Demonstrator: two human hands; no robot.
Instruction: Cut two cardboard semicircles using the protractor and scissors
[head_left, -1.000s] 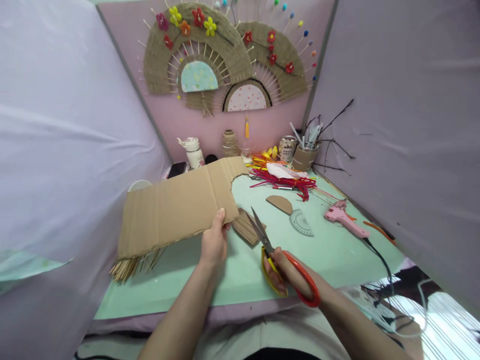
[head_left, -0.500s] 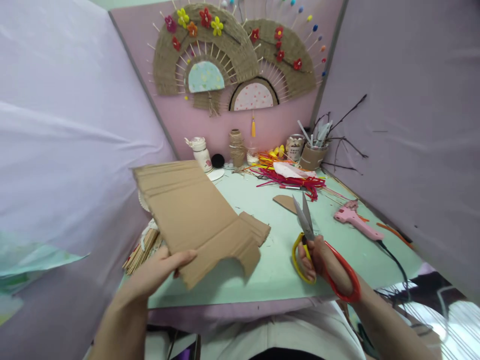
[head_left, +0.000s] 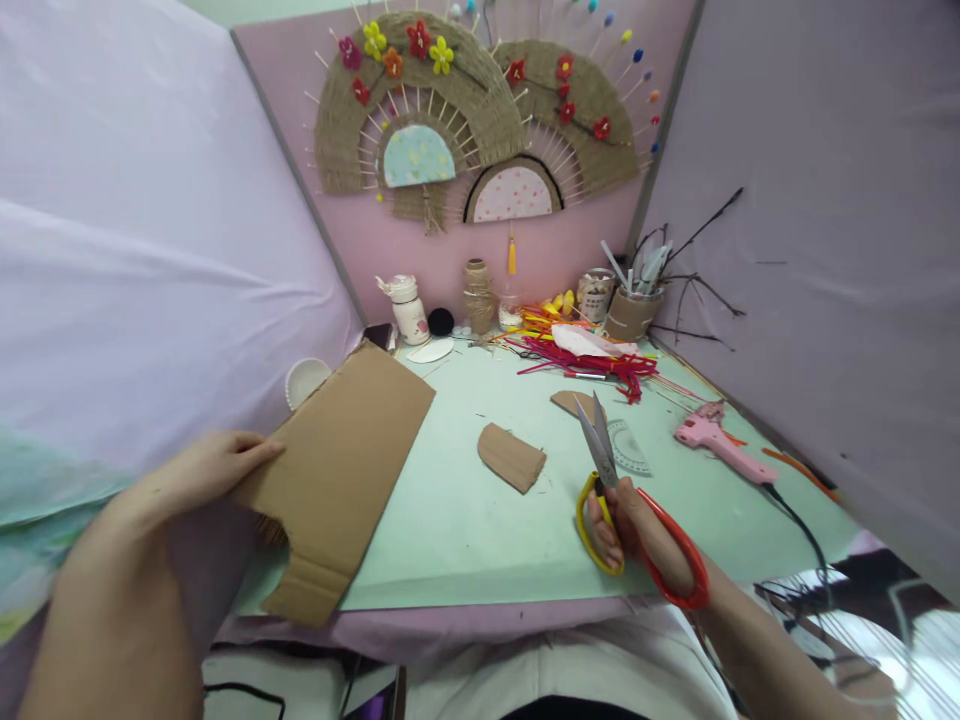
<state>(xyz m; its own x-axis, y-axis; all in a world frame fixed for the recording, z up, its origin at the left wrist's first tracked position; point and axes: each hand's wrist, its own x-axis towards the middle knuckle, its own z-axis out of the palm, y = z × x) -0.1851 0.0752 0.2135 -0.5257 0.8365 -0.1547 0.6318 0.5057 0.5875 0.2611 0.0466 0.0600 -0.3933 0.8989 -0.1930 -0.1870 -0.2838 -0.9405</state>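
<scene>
My left hand [head_left: 236, 460] pinches the left edge of a large cardboard sheet [head_left: 345, 450], which has a curved notch cut in its lower side. The sheet lies over the table's left side. In my right hand [head_left: 626, 515] is a pair of scissors [head_left: 598, 440] with one yellow and one red handle, blades slightly apart and pointing away from me. A small cut cardboard piece [head_left: 512, 457] with a rounded edge lies mid-table. Behind the blades sits a half-round cardboard piece [head_left: 574, 402], partly covered, and a clear protractor [head_left: 628, 447] lies beside them.
At the right lies a pink glue gun [head_left: 720, 447] with its cable running off the edge. Colourful pipe cleaners [head_left: 585, 355] heap at the back. A white bottle [head_left: 409, 310], a twine spool [head_left: 478, 297] and a pot with twigs [head_left: 630, 312] stand along the wall.
My left hand has carried the cardboard sheet leftward and down, uncovering the small cut piece. My right hand with the scissors has shifted slightly left and down.
</scene>
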